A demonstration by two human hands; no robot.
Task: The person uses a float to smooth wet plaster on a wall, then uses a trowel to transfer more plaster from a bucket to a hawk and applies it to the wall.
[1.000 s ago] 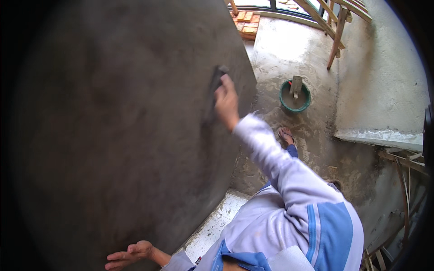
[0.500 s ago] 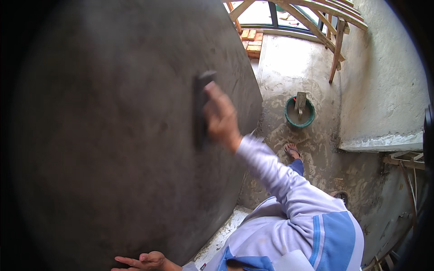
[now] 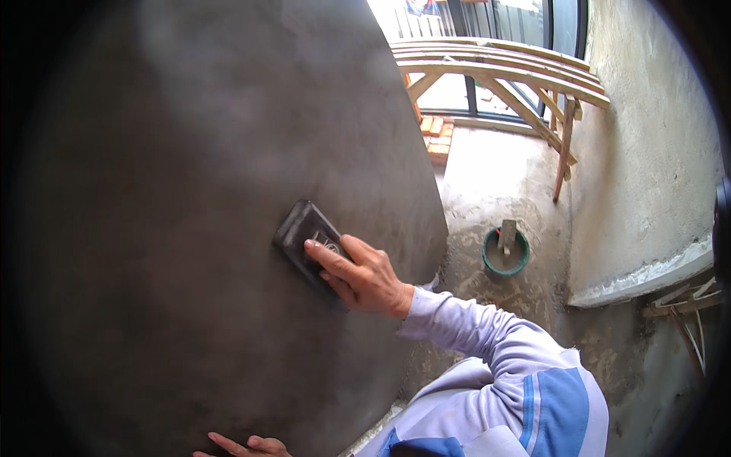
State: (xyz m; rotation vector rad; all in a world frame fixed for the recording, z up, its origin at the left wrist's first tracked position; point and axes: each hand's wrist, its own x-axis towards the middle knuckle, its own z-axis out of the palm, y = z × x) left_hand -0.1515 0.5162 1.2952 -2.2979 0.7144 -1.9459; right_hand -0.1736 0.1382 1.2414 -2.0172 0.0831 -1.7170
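A black plastering float (image 3: pixel 304 228) lies against the dark grey plastered wall (image 3: pixel 190 251), tilted with its upper end toward the left. My right hand (image 3: pixel 369 278) is wrapped round it, one finger stretched along its back; its handle is hidden by the hand. Low in the view, my left hand (image 3: pixel 247 446) has its fingers spread close to the wall. Nothing shows in it, and the lower picture edge cuts part of it off. Whether it touches the plaster I cannot tell.
A green bucket (image 3: pixel 487 263) of greyish liquid stands on the smeared floor, a wooden-looking tool (image 3: pixel 508 232) in it. Beyond are a wooden trestle (image 3: pixel 502 68), stacked orange bricks (image 3: pixel 438 137) and glazed doors (image 3: pixel 525 27). A rough pale wall (image 3: pixel 647 175) rises on the right.
My right hand has brought the float down and to the left across the wall, turning it from upright to slanted. My view has tilted up, showing more of the trestle and doors.
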